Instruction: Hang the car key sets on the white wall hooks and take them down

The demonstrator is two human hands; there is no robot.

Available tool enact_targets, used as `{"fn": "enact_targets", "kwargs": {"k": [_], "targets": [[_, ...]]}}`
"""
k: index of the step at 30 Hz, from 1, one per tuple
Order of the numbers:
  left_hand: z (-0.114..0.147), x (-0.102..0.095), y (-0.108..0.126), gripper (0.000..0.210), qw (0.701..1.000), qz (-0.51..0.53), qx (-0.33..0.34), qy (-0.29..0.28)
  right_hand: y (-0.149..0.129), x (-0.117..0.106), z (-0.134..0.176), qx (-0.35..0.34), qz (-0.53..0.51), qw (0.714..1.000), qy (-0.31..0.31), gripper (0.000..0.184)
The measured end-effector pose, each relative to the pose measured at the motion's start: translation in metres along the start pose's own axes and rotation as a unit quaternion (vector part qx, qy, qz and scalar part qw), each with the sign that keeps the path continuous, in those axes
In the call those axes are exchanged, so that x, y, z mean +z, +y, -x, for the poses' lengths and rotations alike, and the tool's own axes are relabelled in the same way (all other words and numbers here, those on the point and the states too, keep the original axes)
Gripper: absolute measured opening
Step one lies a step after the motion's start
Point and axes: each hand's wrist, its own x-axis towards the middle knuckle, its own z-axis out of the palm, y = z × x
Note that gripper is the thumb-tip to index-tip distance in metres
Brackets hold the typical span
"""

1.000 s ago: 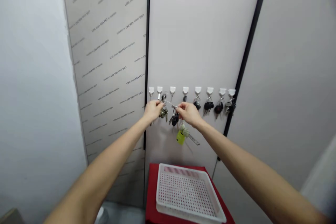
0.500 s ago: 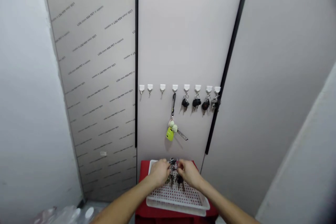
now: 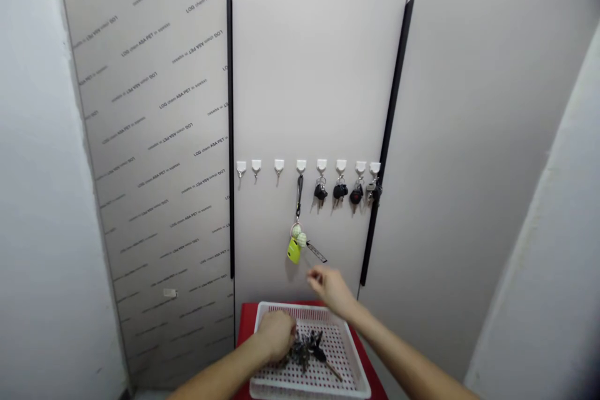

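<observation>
A pile of keys (image 3: 304, 350) lies in the white perforated plastic basket (image 3: 359, 367), one black-headed key pointing to the lower right. At the left edge of this pile is my left hand (image 3: 276, 332), its fingers curled down on the keys and partly hidden. My right hand (image 3: 332, 290) is raised over the basket's back rim, fingers bent into a pinch; whatever they hold, if anything, does not show. Just above it hangs a bunch with a lime-green tag (image 3: 294, 250), pale balls (image 3: 301, 239) and a black strap (image 3: 299, 197).
White hooks (image 3: 279, 165) run in a row across the cabinet door (image 3: 319, 75). Several key bunches (image 3: 340, 190) hang on the right-hand hooks. Long black handles (image 3: 230, 137) flank the door. The basket stands on a red surface (image 3: 247, 319).
Both hands held keys together above the basket. The left hand has gone down to the keys in the basket; the right has lifted away. The view has shifted slightly.
</observation>
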Motion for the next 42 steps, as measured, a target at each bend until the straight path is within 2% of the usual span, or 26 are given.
{"fn": "enact_targets", "kwargs": {"k": [3, 5, 7, 9, 10, 12, 15, 17, 20, 25, 28, 30, 33, 38, 42], "targets": [[-0.013, -0.031, -0.001, 0.022, 0.997, 0.032, -0.001, 0.065, -0.019, -0.05, -0.047, 0.018, -0.02, 0.985, 0.172, 0.026], [-0.029, -0.065, -0.001, 0.024, 0.985, 0.079, 0.0, 0.155, -0.027, -0.075, -0.075, 0.027, -0.01, 0.965, 0.262, 0.03], [-0.048, -0.101, 0.002, 0.027, 0.951, 0.138, -0.021, 0.275, -0.031, -0.089, -0.097, 0.048, 0.008, 0.95, 0.308, 0.034], [-0.066, -0.132, 0.007, 0.029, 0.919, 0.168, -0.061, 0.351, -0.032, -0.092, -0.112, 0.078, 0.029, 0.944, 0.318, 0.037], [-0.075, -0.144, 0.011, 0.032, 0.912, 0.174, -0.077, 0.362, -0.032, -0.091, -0.117, 0.094, 0.039, 0.943, 0.317, 0.038], [-0.088, -0.159, 0.017, 0.033, 0.916, 0.171, -0.1, 0.35, -0.03, -0.088, -0.124, 0.119, 0.059, 0.941, 0.31, 0.037], [-0.097, -0.167, 0.024, 0.027, 0.93, 0.151, -0.121, 0.314, -0.028, -0.086, -0.129, 0.124, 0.078, 0.944, 0.296, 0.026], [-0.097, -0.17, 0.026, 0.025, 0.93, 0.148, -0.119, 0.314, -0.029, -0.09, -0.131, 0.107, 0.078, 0.946, 0.294, 0.021], [-0.095, -0.181, 0.027, 0.026, 0.92, 0.168, -0.102, 0.34, -0.031, -0.103, -0.134, 0.074, 0.049, 0.946, 0.312, 0.02], [-0.091, -0.213, 0.029, 0.027, 0.887, 0.221, -0.061, 0.4, -0.045, -0.133, -0.148, 0.012, -0.009, 0.926, 0.377, 0.022], [-0.09, -0.228, 0.03, 0.026, 0.876, 0.252, -0.034, 0.41, -0.057, -0.146, -0.152, -0.007, -0.047, 0.929, 0.367, 0.02], [-0.086, -0.228, 0.03, 0.026, 0.876, 0.267, -0.017, 0.401, -0.062, -0.147, -0.146, -0.012, -0.084, 0.942, 0.323, 0.018], [-0.074, -0.21, 0.027, 0.025, 0.894, 0.261, 0.016, 0.364, -0.062, -0.132, -0.122, -0.019, -0.125, 0.968, 0.216, 0.014], [-0.046, -0.149, 0.02, 0.024, 0.942, 0.223, 0.043, 0.248, -0.04, -0.073, -0.064, 0.006, -0.173, 0.984, 0.031, 0.01], [-0.029, -0.1, 0.013, 0.026, 0.965, 0.193, 0.023, 0.178, -0.019, -0.026, -0.027, 0.03, -0.177, 0.983, -0.044, 0.014]]}}
